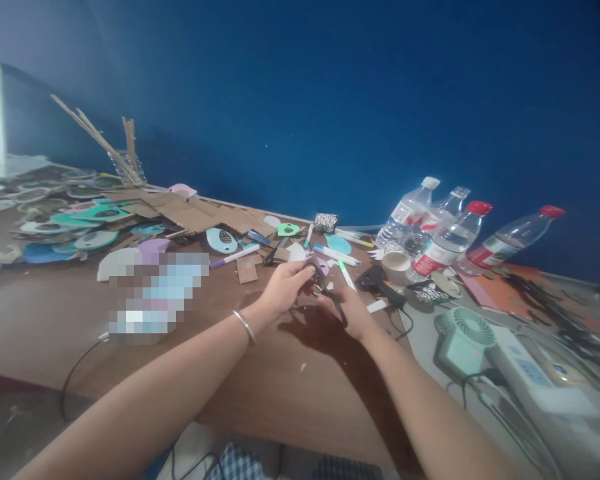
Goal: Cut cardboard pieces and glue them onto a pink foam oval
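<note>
Above the middle of the brown table, my left hand (283, 285) is closed, its thumb and fingers pinched on a small dark piece (312, 268) that I cannot make out clearly. Close against it on the right, my right hand (355, 313) is closed around scissors (341, 311) with a dark handle. Their blades are mostly hidden between the two hands. Just beyond the fingers lie paper scraps and markers, among them a green-capped marker (347, 273) and a blue-capped marker (336, 255).
Cut cardboard (190, 212) and painted shapes (97, 215) cover the back left. Plastic bottles (443, 240) stand at the back right. Near them lie a black glue gun (383, 283), a mint-green fan (466, 340) and a white power strip (530, 367). A blurred-out object (165, 293) sits left.
</note>
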`<state>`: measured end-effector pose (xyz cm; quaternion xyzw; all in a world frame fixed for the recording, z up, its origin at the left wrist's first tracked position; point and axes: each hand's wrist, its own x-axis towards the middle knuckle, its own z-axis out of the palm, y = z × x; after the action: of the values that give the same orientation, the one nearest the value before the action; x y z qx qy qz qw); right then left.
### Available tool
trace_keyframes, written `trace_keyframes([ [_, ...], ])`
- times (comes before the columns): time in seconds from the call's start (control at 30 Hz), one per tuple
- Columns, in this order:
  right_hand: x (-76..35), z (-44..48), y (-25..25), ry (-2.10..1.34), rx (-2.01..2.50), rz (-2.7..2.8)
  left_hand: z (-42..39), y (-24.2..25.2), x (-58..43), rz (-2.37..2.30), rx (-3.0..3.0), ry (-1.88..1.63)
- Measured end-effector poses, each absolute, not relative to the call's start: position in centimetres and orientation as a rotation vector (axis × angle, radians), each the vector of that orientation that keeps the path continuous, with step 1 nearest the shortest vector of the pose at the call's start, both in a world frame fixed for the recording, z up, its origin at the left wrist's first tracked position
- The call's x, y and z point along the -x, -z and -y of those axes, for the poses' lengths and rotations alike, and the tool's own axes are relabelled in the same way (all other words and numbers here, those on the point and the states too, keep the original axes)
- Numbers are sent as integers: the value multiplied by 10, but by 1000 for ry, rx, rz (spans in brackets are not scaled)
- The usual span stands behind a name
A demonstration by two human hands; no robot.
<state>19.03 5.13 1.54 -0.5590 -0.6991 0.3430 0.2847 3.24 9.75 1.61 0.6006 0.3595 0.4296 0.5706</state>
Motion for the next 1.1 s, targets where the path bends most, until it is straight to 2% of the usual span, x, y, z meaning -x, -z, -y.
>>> trace_keyframes([
  [0.73, -194, -53, -8, -981, 1373, 1954, -100, -15, -29, -991, -1663, -952],
  [1.1, -191, -52, -12, -915, 1461, 1922, -99, -18, -29, -870, -1453, -926],
])
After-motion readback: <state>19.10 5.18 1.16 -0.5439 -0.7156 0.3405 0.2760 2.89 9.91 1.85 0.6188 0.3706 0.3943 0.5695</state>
